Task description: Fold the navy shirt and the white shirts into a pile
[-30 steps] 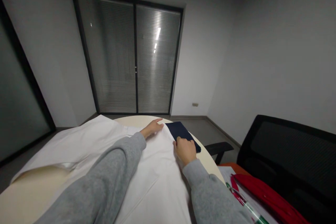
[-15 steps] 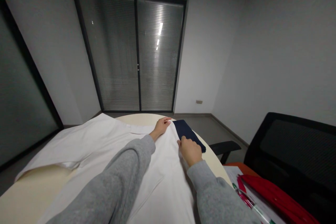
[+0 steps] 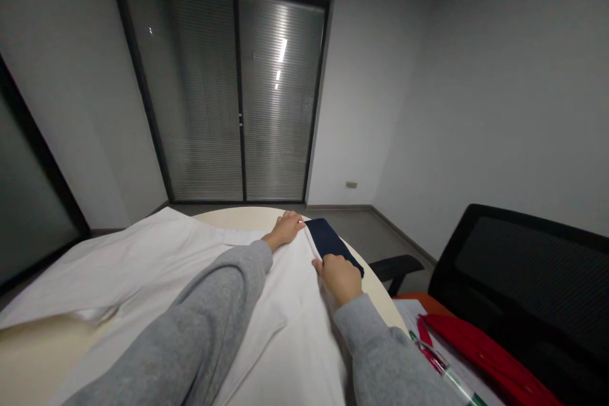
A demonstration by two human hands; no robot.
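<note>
A white shirt [image 3: 304, 323] lies spread over the table, one sleeve [image 3: 118, 254] stretched out to the left and a pocket near the front. At its far right corner, my left hand [image 3: 287, 228] has its fingers closed on the shirt's edge. Closer to me, my right hand [image 3: 340, 276] is curled at the right side edge of the same shirt, thumb pointing left along the fabric. Dark navy folded cloth [image 3: 328, 238] rests just right of the shirt, partly behind my right hand. The right fingertips are hidden.
The round pale table [image 3: 380, 295] has its rim at the right. Beside it stands a black mesh chair [image 3: 528, 279] with an armrest close to the table. On its orange seat lie a red cloth item [image 3: 480, 349] and papers. A glass door with blinds [image 3: 238, 95] is beyond.
The view has turned slightly right, so everything sits further left. My left hand has flattened a little over the shirt's corner. My right hand stays at the side edge.
</note>
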